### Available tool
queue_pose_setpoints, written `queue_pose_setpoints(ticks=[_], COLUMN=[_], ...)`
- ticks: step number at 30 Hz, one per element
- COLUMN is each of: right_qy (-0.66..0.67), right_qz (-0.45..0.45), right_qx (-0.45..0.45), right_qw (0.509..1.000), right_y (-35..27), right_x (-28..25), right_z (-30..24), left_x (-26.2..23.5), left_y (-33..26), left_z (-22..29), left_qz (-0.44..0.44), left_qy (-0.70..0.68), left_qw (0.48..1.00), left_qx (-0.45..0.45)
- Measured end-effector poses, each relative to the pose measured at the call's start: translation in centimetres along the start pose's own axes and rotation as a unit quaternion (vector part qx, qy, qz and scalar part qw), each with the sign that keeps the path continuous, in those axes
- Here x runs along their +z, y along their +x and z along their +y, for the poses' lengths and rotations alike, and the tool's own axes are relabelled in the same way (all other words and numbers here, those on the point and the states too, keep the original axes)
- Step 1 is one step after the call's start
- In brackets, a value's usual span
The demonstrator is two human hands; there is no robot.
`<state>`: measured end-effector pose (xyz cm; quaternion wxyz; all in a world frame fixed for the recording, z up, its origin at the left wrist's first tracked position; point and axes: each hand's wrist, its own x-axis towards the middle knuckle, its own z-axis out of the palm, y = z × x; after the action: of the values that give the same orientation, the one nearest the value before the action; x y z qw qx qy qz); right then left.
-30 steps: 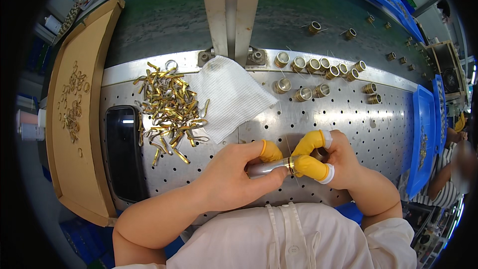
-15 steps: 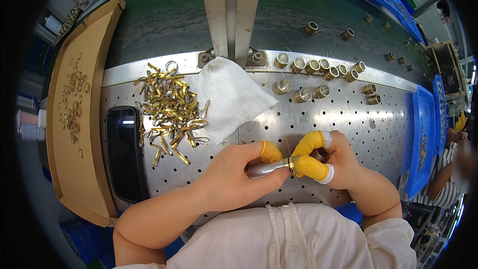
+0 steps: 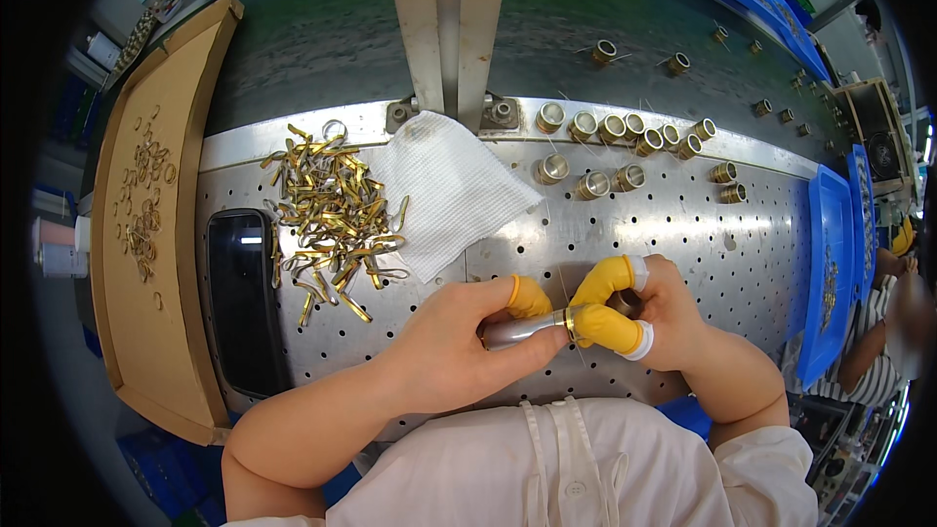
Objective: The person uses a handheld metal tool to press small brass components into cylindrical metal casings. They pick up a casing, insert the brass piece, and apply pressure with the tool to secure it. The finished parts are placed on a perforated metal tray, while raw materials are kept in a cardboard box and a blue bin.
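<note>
My left hand (image 3: 459,346) grips a silver metal rod (image 3: 515,330) with a brass ring at its tip; a yellow finger cot covers one fingertip. My right hand (image 3: 649,317), with yellow cots on thumb and forefinger, pinches a small brass ring (image 3: 569,322) at the rod's tip and holds a small dark round part in the palm. Both hands meet just above the perforated steel worktop (image 3: 683,224), close to my body. A pile of bent brass strips (image 3: 332,205) lies to the upper left of my left hand.
A white cloth (image 3: 454,190) lies beside the pile. Several brass cylinders (image 3: 625,141) stand at the back. A black phone (image 3: 244,298) lies at the left, next to a cardboard tray (image 3: 146,234) holding brass rings. A blue tray (image 3: 830,273) sits right, with another person beyond it.
</note>
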<state>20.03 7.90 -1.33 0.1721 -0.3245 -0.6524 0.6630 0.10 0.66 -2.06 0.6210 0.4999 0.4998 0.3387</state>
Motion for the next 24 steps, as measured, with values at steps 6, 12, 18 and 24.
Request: queue_pose_setpoints(ticks=[6, 12, 18, 24], right_qy=[0.008, 0.003, 0.0, -0.001], right_qz=[-0.003, -0.009, -0.007, -0.004], right_qx=[0.007, 0.008, 0.008, 0.003], right_qw=[1.0, 1.0, 1.0, 1.0], right_y=[0.01, 0.03, 0.02, 0.0], right_x=[0.02, -0.02, 0.1, 0.03], right_z=[-0.13, -0.16, -0.25, -0.08], left_x=[-0.12, -0.05, 0.04, 0.06], left_y=[-0.02, 0.01, 0.02, -0.03], left_z=[0.28, 0.25, -0.02, 0.36], left_qz=[-0.008, -0.009, -0.003, 0.0], left_qy=[-0.006, -0.008, -0.014, -0.007], left_qw=[1.0, 1.0, 1.0, 1.0], left_qx=[-0.001, -0.003, -0.008, -0.029])
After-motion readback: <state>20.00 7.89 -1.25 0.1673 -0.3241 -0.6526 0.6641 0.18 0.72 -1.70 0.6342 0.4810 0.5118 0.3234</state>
